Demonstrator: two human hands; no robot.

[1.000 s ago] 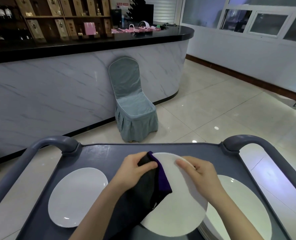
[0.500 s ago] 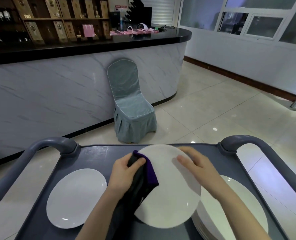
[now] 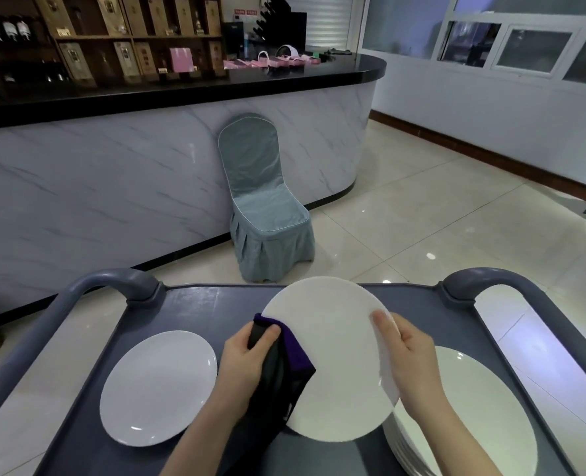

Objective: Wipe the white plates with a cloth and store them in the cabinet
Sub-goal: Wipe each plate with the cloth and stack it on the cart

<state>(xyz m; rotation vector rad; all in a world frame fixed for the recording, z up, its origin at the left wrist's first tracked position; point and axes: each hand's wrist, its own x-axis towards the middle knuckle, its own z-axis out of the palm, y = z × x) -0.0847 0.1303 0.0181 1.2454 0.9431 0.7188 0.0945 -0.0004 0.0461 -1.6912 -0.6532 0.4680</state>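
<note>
A round white plate point(image 3: 332, 359) is held tilted above the grey cart top point(image 3: 202, 310). My right hand point(image 3: 406, 359) grips its right rim, thumb on the face. My left hand point(image 3: 247, 359) grips a dark cloth with a purple edge point(image 3: 290, 362) and presses it against the plate's left side. A single white plate point(image 3: 159, 386) lies flat on the cart at the left. A stack of white plates point(image 3: 473, 413) sits at the right, partly hidden by my right arm and the held plate.
Curved grey cart handles rise at the far left point(image 3: 113, 283) and far right point(image 3: 490, 280). Beyond the cart stands a chair in a grey-blue cover point(image 3: 267, 214) against a marble-fronted bar counter point(image 3: 113, 187). Tiled floor point(image 3: 439, 228) stretches to the right.
The held plate has tipped up and moved away from me toward the cart's far edge. My left hand with the cloth slid from the plate's top to its left side.
</note>
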